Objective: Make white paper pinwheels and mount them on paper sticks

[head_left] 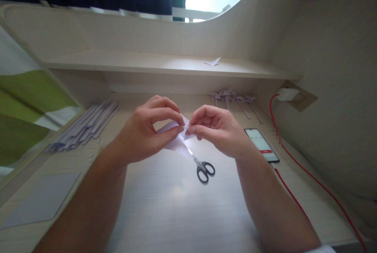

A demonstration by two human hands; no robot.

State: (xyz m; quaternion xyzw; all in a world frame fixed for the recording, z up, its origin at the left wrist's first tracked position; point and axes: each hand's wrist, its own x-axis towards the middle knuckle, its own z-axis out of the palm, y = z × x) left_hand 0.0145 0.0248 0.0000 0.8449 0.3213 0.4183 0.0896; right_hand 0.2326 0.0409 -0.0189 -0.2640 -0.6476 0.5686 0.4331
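Both hands meet above the middle of the desk point(176, 206) on a small piece of pale lilac paper point(176, 143). My left hand point(147, 127) pinches its left side between thumb and fingers. My right hand point(215, 125) pinches the paper's right corner with thumb and forefinger. Part of the paper is hidden behind my fingers. Just below the paper lie black-handled scissors point(203, 167) flat on the desk, blades pointing up toward the hands.
A stack of lilac paper strips point(85, 127) lies at the left, a grey sheet point(41, 202) at the front left. Several folded paper pieces on sticks point(235, 99) lie at the back right. A phone point(262, 145) and red cable point(309, 178) sit at the right. A paper scrap point(212, 62) rests on the shelf.
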